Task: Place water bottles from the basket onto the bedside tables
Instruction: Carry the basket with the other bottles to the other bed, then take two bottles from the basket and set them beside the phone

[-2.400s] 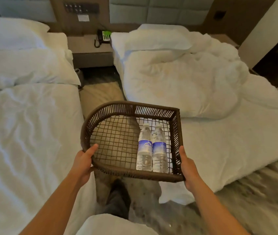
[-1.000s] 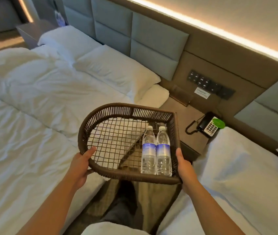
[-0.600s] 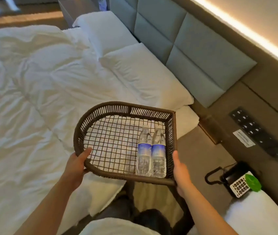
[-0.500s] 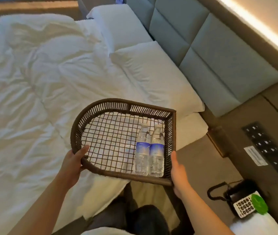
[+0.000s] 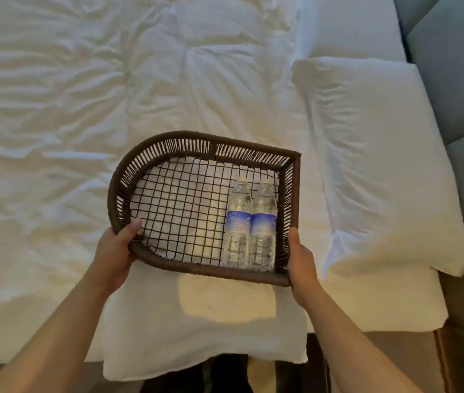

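Observation:
I hold a dark brown woven basket with an open mesh floor above the white bed. My left hand grips its curved near-left rim, and my right hand grips its near-right corner. Two clear water bottles lie side by side against the basket's right wall, caps pointing away from me: the left bottle and the right bottle, each with a blue label. No bedside table is in view.
A white pillow lies to the right of the basket, with a second pillow beyond it. The grey padded headboard runs down the right edge. The rumpled duvet fills the left side. Dark floor shows along the bottom.
The view has swung left and down onto the bed; the bedside table, phone and switch panel have left the frame. Both hands keep the same hold on the basket, and the bottles have not shifted.

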`<action>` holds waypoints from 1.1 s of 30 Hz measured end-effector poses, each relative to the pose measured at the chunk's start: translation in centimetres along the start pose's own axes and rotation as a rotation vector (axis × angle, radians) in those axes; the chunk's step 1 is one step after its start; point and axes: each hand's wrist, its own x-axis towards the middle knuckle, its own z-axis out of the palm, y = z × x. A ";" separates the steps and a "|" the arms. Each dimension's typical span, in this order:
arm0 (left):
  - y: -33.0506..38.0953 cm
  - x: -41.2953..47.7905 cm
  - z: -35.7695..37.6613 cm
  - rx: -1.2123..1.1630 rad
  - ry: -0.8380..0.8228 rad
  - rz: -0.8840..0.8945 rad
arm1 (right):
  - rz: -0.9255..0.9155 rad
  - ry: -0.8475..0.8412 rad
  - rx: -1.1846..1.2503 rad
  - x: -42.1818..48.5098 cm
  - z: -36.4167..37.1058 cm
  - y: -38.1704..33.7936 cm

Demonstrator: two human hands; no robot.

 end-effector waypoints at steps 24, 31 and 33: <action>0.3 2.9 17.5 0.833 -0.134 0.198 | -0.534 0.066 -0.808 6.1 4.2 -8.3; -1.6 7.1 20.3 0.930 -0.191 0.038 | -0.275 -0.120 -0.893 11.3 7.2 -9.6; -1.8 7.9 20.0 0.925 -0.213 0.023 | -0.238 -0.125 -0.862 11.7 7.2 -10.0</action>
